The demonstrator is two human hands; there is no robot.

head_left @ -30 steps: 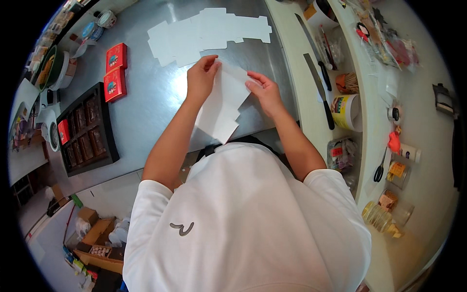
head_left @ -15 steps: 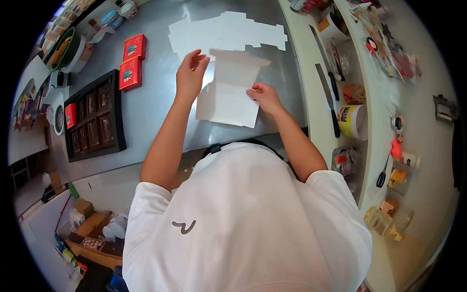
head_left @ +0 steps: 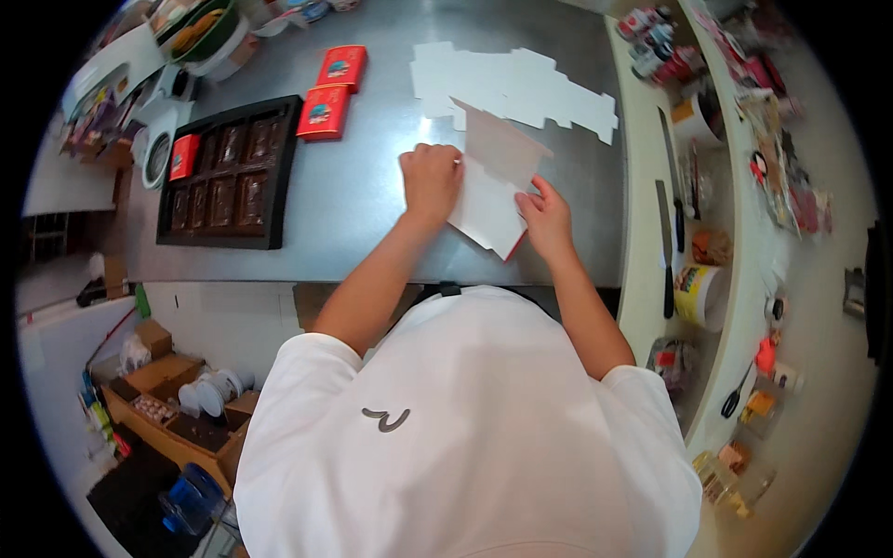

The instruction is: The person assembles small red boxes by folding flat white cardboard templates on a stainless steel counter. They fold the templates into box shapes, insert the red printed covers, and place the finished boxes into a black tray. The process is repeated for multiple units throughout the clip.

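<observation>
A partly folded cardboard box blank [head_left: 491,200], white on its upturned face, stands tilted over the metal table between my hands. Its far panel [head_left: 502,139] is bent up, and a thin strip of red shows along the lower right edge. My left hand [head_left: 432,183] is closed at the blank's left edge, fingers curled. On the right edge, my right hand [head_left: 547,219] pinches the card with thumb and fingers. Beyond them lie flat white box blanks [head_left: 512,86], overlapping one another.
Two red boxes [head_left: 324,112] sit left of my hands. Beside them is a black tray [head_left: 290,177] of dark wrapped blocks, with one small red box [head_left: 184,156] in it. Long knives [head_left: 665,242] and a white tub [head_left: 698,293] occupy the right-hand shelf.
My left hand has come down to the blank's left edge and its fingers have curled in. The blank has turned and tilted, baring some red. The whole view has shifted.
</observation>
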